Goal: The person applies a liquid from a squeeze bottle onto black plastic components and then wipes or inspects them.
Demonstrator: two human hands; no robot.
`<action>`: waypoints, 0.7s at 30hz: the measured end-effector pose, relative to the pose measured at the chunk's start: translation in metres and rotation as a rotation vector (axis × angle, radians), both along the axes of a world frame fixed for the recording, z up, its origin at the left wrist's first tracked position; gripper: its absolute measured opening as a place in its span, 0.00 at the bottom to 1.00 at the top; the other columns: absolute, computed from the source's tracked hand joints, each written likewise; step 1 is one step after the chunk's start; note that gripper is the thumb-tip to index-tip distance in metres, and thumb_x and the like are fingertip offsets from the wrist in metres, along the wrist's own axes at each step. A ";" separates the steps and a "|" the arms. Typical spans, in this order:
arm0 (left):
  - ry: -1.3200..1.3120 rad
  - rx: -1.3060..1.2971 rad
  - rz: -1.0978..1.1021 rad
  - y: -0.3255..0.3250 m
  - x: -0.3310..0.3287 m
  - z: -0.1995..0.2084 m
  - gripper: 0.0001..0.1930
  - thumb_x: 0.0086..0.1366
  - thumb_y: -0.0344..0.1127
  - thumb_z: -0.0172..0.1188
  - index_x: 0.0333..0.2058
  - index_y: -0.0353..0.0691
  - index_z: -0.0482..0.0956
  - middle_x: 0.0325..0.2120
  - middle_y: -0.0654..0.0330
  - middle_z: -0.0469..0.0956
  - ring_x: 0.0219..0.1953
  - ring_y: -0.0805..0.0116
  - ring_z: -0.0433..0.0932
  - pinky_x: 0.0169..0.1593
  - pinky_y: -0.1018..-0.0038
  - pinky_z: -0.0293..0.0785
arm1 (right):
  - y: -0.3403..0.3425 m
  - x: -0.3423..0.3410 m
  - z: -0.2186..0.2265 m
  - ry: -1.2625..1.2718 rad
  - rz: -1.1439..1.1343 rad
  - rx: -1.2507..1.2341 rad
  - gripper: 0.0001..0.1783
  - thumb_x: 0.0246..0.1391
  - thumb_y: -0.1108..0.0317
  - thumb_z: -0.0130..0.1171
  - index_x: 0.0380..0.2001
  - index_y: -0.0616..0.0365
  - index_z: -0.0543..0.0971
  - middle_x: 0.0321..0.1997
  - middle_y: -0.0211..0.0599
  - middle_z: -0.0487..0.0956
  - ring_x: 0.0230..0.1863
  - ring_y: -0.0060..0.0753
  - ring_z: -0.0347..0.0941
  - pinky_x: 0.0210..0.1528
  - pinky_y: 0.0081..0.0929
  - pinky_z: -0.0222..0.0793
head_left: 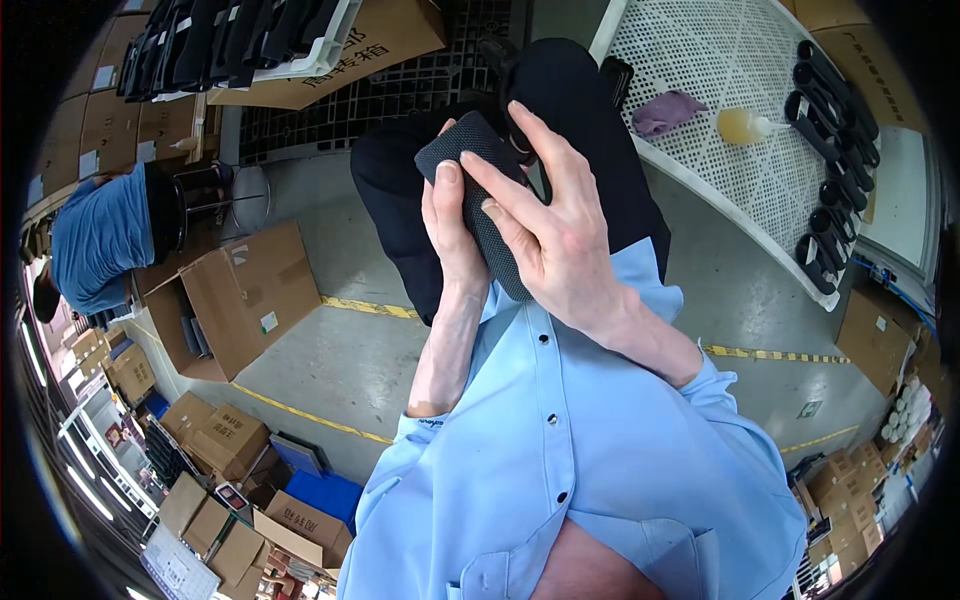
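A dark grey oblong piece with a mesh-textured surface (490,235), perhaps a speaker, is held slanting in front of my chest, above my lap. My left hand (452,225) is closed round its left side, thumb on the front near the top end. My right hand (570,225) lies over its right side with fingers spread. Two of its fingertips touch the mesh near the middle and top, while another finger stretches up past the edge. The lower right part of the piece is hidden behind my right hand.
At right stands a white perforated table (690,60) with a purple cloth (667,114), a bottle of yellow liquid (745,126) and several black cylindrical pieces (825,135). Left are an open carton (250,290), a person in blue (105,240) and a rack of dark pieces (225,40).
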State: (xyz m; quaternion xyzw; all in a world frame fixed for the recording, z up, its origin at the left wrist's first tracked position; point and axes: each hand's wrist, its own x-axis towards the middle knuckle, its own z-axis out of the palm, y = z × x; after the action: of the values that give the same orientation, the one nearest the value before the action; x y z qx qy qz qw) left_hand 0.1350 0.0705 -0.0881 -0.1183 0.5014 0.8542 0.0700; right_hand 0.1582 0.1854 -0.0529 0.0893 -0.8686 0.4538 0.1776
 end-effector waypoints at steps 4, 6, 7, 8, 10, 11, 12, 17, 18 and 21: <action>0.006 -0.082 0.024 -0.003 -0.002 -0.002 0.38 0.75 0.55 0.51 0.73 0.36 0.55 0.50 0.50 0.77 0.43 0.61 0.84 0.45 0.70 0.84 | -0.005 -0.004 0.000 0.000 0.003 0.037 0.22 0.61 0.74 0.62 0.58 0.53 0.84 0.75 0.52 0.65 0.69 0.50 0.66 0.69 0.41 0.66; 0.012 -0.112 0.047 -0.006 -0.005 -0.001 0.38 0.75 0.56 0.50 0.73 0.36 0.55 0.49 0.49 0.77 0.43 0.61 0.84 0.44 0.70 0.84 | -0.005 -0.003 0.001 0.005 0.019 0.046 0.21 0.61 0.74 0.62 0.58 0.54 0.84 0.75 0.52 0.65 0.69 0.50 0.66 0.69 0.41 0.66; 0.020 -0.091 0.037 -0.008 -0.008 0.000 0.39 0.75 0.56 0.50 0.73 0.36 0.54 0.49 0.49 0.78 0.43 0.60 0.84 0.44 0.70 0.85 | 0.000 0.004 0.004 -0.003 0.044 0.033 0.21 0.61 0.74 0.62 0.58 0.54 0.84 0.75 0.52 0.65 0.69 0.50 0.67 0.69 0.41 0.66; 0.030 -0.073 0.025 -0.010 -0.010 0.002 0.39 0.75 0.56 0.50 0.73 0.36 0.54 0.49 0.49 0.78 0.43 0.60 0.84 0.44 0.70 0.85 | 0.005 0.014 0.007 -0.010 0.065 0.019 0.20 0.62 0.74 0.62 0.57 0.55 0.84 0.74 0.52 0.65 0.69 0.50 0.67 0.69 0.40 0.65; 0.049 -0.034 -0.002 -0.014 -0.014 0.006 0.39 0.75 0.57 0.50 0.73 0.36 0.53 0.48 0.48 0.78 0.43 0.60 0.84 0.44 0.70 0.85 | 0.011 0.026 0.011 -0.024 0.107 -0.008 0.19 0.62 0.74 0.61 0.57 0.56 0.84 0.74 0.52 0.65 0.69 0.50 0.67 0.69 0.40 0.65; 0.048 -0.032 -0.002 -0.013 -0.014 0.005 0.39 0.75 0.57 0.50 0.73 0.36 0.53 0.48 0.48 0.78 0.43 0.60 0.84 0.44 0.70 0.85 | 0.011 0.025 0.012 -0.025 0.107 -0.006 0.19 0.62 0.74 0.61 0.57 0.56 0.84 0.74 0.52 0.65 0.69 0.50 0.67 0.69 0.40 0.65; 0.052 -0.013 -0.013 -0.012 -0.014 0.004 0.39 0.75 0.58 0.50 0.73 0.36 0.53 0.48 0.48 0.78 0.44 0.60 0.84 0.44 0.70 0.85 | 0.012 0.022 0.014 -0.028 0.107 -0.051 0.19 0.63 0.74 0.61 0.56 0.57 0.84 0.74 0.52 0.65 0.69 0.50 0.67 0.69 0.40 0.65; 0.072 0.057 -0.050 -0.007 -0.014 -0.001 0.39 0.75 0.60 0.49 0.72 0.37 0.54 0.47 0.48 0.78 0.45 0.59 0.84 0.43 0.70 0.85 | 0.013 0.012 0.017 -0.032 0.099 -0.194 0.18 0.64 0.74 0.59 0.55 0.58 0.84 0.73 0.52 0.66 0.69 0.48 0.66 0.69 0.38 0.65; 0.072 0.074 -0.053 -0.008 -0.013 -0.004 0.40 0.75 0.60 0.49 0.72 0.37 0.54 0.47 0.48 0.78 0.44 0.59 0.84 0.43 0.70 0.85 | 0.011 0.010 0.015 -0.033 0.091 -0.201 0.18 0.64 0.74 0.59 0.55 0.58 0.84 0.73 0.51 0.66 0.69 0.48 0.66 0.69 0.38 0.65; 0.073 0.109 -0.058 -0.008 -0.012 -0.006 0.40 0.75 0.62 0.49 0.72 0.37 0.54 0.47 0.48 0.78 0.44 0.58 0.84 0.43 0.70 0.85 | 0.009 0.007 0.011 -0.034 0.078 -0.214 0.17 0.64 0.74 0.59 0.56 0.57 0.84 0.73 0.51 0.66 0.69 0.48 0.66 0.69 0.38 0.65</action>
State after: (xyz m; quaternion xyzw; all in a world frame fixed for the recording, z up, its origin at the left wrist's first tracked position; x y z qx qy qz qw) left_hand 0.1232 0.0622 -0.0941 -0.0685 0.4598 0.8815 0.0828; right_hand 0.1654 0.1942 -0.0423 0.0959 -0.8139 0.5521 0.1536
